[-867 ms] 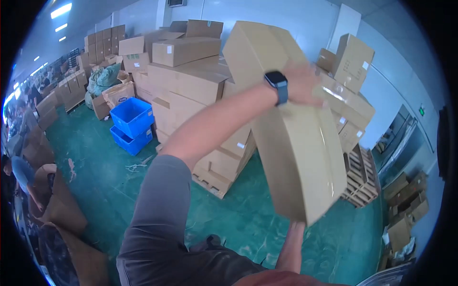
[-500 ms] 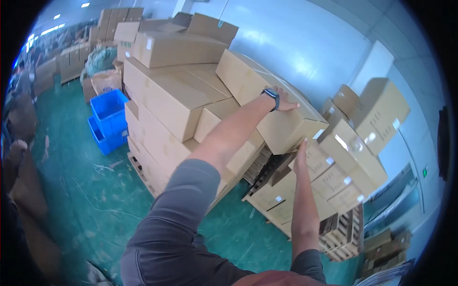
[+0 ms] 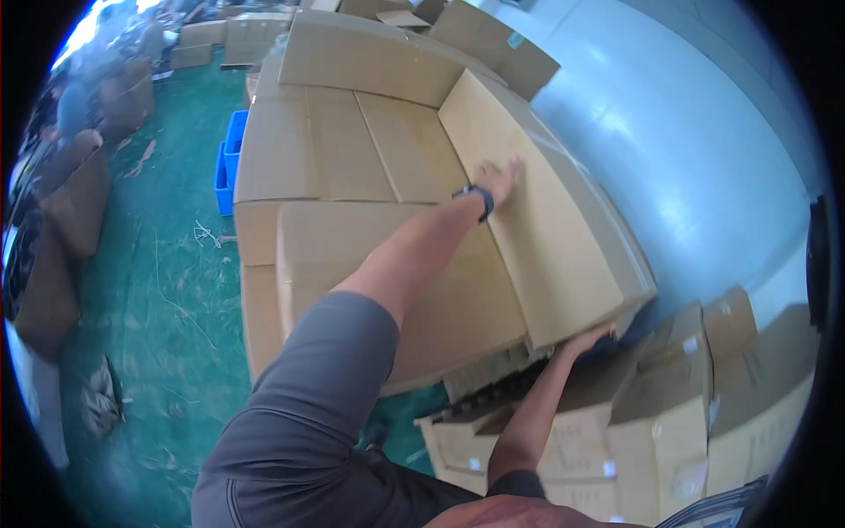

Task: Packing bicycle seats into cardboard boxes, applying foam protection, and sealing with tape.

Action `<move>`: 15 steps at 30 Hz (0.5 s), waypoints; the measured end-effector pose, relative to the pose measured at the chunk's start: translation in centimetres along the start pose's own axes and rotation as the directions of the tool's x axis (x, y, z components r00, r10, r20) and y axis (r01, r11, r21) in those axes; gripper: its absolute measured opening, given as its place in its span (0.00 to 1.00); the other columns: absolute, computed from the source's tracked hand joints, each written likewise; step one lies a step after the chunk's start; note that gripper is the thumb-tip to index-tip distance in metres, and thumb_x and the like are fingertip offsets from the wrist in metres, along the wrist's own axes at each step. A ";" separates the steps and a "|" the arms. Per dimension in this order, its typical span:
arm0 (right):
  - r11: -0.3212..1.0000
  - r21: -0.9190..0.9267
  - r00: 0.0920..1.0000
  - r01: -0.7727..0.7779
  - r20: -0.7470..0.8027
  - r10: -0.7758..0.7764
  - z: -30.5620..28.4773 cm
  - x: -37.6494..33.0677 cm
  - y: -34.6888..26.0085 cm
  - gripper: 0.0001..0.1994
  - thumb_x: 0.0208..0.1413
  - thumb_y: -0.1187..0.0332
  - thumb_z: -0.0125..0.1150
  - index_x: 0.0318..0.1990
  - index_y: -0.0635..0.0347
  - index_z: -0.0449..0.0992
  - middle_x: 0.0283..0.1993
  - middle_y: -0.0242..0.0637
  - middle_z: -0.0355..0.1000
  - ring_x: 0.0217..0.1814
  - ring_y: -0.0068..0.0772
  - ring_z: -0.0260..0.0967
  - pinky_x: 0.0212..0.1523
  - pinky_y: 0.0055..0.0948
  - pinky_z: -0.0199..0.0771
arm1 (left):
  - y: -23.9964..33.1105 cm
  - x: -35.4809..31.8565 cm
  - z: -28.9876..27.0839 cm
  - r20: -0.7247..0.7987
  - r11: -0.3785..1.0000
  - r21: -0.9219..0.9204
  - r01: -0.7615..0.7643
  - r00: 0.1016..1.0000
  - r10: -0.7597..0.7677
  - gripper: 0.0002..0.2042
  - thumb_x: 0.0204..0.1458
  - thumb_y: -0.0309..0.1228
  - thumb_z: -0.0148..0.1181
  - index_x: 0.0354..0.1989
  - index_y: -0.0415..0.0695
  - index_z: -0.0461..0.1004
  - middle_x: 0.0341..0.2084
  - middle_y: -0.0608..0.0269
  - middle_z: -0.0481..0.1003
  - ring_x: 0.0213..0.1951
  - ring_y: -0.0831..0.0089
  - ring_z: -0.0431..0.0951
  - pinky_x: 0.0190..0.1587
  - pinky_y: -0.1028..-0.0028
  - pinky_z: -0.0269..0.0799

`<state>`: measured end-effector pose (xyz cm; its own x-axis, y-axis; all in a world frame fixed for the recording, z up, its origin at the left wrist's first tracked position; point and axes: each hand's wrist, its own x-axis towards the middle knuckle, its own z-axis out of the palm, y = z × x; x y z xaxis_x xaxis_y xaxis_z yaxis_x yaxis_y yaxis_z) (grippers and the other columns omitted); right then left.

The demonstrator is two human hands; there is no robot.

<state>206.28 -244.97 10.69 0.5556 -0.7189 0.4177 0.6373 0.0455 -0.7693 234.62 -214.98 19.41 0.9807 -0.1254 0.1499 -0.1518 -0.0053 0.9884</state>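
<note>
Long cardboard carton (image 3: 550,216) sits right of the frame's centre, at the right side of the carton stack (image 3: 330,141). Its long axis slants from the upper middle down toward the right, the near short end facing the lower right. Its underside and far side are hidden from us. Our left hand (image 3: 495,184), with a dark wristwatch (image 3: 486,204) behind it, lies against the carton's broad side, its fingers (image 3: 514,167) open and spread. Our right hand (image 3: 581,341) is at the bottom edge of the near end; we cannot tell how far its fingers close there, since they are partly hidden.

At the lower right, other cartons (image 3: 572,449) bear small white labels (image 3: 609,468), too small for us to read. A pale blue-green sticker (image 3: 515,40) marks a cardboard flap (image 3: 480,40) near the top. Left of centre, we see blue plastic crates (image 3: 224,189) partly covered by the stack. Haze blurs the upper left.
</note>
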 end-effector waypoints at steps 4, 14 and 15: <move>0.943 -0.331 0.982 -0.040 -0.189 -0.025 0.7 3.3 -1.2 0.43 0.73 0.33 0.27 0.81 0.57 0.47 0.83 0.45 0.49 0.82 0.47 0.52 0.80 0.46 0.53 | -1.0 -0.7 9.2 -0.340 0.997 0.036 -0.074 0.937 0.082 0.52 0.64 0.69 0.38 0.78 0.28 0.44 0.78 0.31 0.44 0.81 0.46 0.41 0.80 0.51 0.39; 0.975 -0.223 0.997 0.007 -0.075 -0.024 -4.5 9.9 0.7 0.44 0.72 0.31 0.26 0.82 0.58 0.46 0.84 0.47 0.45 0.83 0.50 0.47 0.82 0.48 0.47 | -1.7 3.7 15.1 -0.194 0.989 0.010 -0.144 0.970 0.143 0.50 0.63 0.70 0.41 0.68 0.23 0.58 0.71 0.27 0.57 0.76 0.43 0.53 0.77 0.55 0.50; 0.969 -0.248 0.997 -0.018 -0.078 -0.002 -6.9 10.7 0.2 0.44 0.72 0.31 0.26 0.82 0.58 0.46 0.84 0.47 0.45 0.83 0.50 0.47 0.82 0.48 0.47 | -2.0 4.2 15.0 -0.025 0.994 0.021 -0.109 0.994 0.109 0.50 0.62 0.70 0.42 0.66 0.23 0.60 0.68 0.28 0.62 0.74 0.44 0.59 0.74 0.52 0.56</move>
<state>208.61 -257.46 11.66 0.5110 -0.7711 0.3799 0.4749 -0.1152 -0.8725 237.23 -230.43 17.66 0.9610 -0.1001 0.2577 -0.2602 -0.0123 0.9655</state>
